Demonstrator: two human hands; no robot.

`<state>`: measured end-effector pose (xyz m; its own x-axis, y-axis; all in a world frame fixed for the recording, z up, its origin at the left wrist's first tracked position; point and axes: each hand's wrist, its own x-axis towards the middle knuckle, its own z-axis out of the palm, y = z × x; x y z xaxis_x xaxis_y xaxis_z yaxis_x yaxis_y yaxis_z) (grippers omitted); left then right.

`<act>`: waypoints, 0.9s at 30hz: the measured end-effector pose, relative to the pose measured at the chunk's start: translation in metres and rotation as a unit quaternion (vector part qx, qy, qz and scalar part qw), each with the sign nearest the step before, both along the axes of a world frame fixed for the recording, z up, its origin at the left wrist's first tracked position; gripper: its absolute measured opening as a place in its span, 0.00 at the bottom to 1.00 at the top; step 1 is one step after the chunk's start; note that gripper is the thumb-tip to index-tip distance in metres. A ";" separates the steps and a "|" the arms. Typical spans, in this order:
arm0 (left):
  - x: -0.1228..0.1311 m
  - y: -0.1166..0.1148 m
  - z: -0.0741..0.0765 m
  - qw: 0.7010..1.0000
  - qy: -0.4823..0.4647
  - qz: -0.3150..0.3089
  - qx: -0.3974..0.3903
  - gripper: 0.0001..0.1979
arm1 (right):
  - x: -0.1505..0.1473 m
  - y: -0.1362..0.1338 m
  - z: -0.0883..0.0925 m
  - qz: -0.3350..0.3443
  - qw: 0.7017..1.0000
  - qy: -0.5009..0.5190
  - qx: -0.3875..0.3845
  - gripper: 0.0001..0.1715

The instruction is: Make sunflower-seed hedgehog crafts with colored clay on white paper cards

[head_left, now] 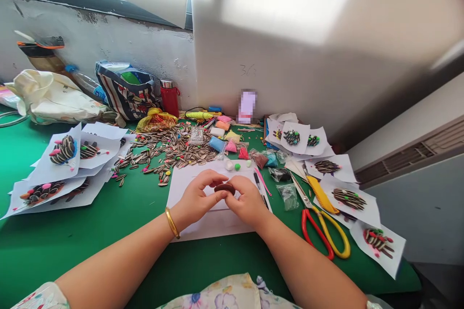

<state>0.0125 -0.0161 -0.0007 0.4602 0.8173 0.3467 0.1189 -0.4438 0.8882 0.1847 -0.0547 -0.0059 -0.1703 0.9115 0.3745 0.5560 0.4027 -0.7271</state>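
Observation:
Between my two hands is a flattened brown piece of modelling clay [224, 188], pinched at its edges. My left hand [198, 193], with a gold bangle on the wrist, has its thumb and fingertips on the left side of the clay. On the right side, my right hand [246, 203] grips it with curled fingers. Both hands are over white paper [192, 227]. Just beyond them, small white and green clay balls [237, 166] rest on the sheet. A black pen [258, 181] and a pink tool [264, 183] lie right of my right hand.
Loose sunflower seeds [174, 147] spread over the green table [126, 236]. Coloured clay packets [217, 144] lie behind the paper. Red-and-yellow scissors [308, 210] and a yellow cutter [322, 195] are at right. Seed-decorated cards [61, 154] are stacked left, with more cards [350, 198] at right.

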 end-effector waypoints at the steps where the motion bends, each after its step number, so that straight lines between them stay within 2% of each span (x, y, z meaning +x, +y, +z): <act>1: 0.000 0.000 0.000 1.000 0.005 -0.006 0.003 0.09 | 0.000 0.000 0.000 -0.001 1.000 -0.007 -0.003 0.10; 5: -0.002 0.003 -0.002 0.998 -0.022 0.007 -0.056 0.07 | -0.001 -0.001 0.002 0.001 1.000 0.003 -0.013 0.06; 8: -0.001 0.003 -0.003 0.989 -0.062 0.010 -0.135 0.08 | 0.000 -0.001 0.002 0.024 0.999 0.037 -0.018 0.07; 10: 0.000 0.002 -0.002 0.985 -0.068 0.003 -0.157 0.09 | 0.000 0.000 0.002 0.019 0.999 0.043 -0.017 0.09; 13: 0.001 0.000 0.000 0.990 -0.045 0.004 -0.134 0.12 | 0.000 0.001 0.001 -0.009 0.999 0.033 -0.017 0.10; 16: 0.001 0.000 0.001 0.993 -0.018 0.020 -0.114 0.06 | -0.001 0.001 0.000 -0.013 1.000 0.017 -0.023 0.09; 19: 0.002 0.002 0.001 0.987 -0.037 0.014 -0.154 0.08 | 0.000 0.001 0.001 0.003 0.999 0.025 -0.034 0.06; 22: 0.002 0.002 0.000 0.982 -0.053 -0.002 -0.181 0.09 | 0.000 0.002 0.000 0.013 0.999 0.029 -0.038 0.10; 25: 0.001 0.002 -0.002 0.989 -0.030 0.008 -0.142 0.12 | 0.000 0.003 -0.001 -0.007 0.999 0.013 -0.040 0.13; 27: 0.001 0.002 -0.002 0.993 -0.011 0.021 -0.116 0.09 | -0.001 0.002 -0.002 -0.004 0.999 -0.002 -0.047 0.13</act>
<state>0.0135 -0.0140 -0.0028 0.4186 0.8946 0.1566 0.1123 -0.2221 0.9685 0.1842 -0.0523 -0.0083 -0.1645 0.9439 0.2863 0.5621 0.3282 -0.7592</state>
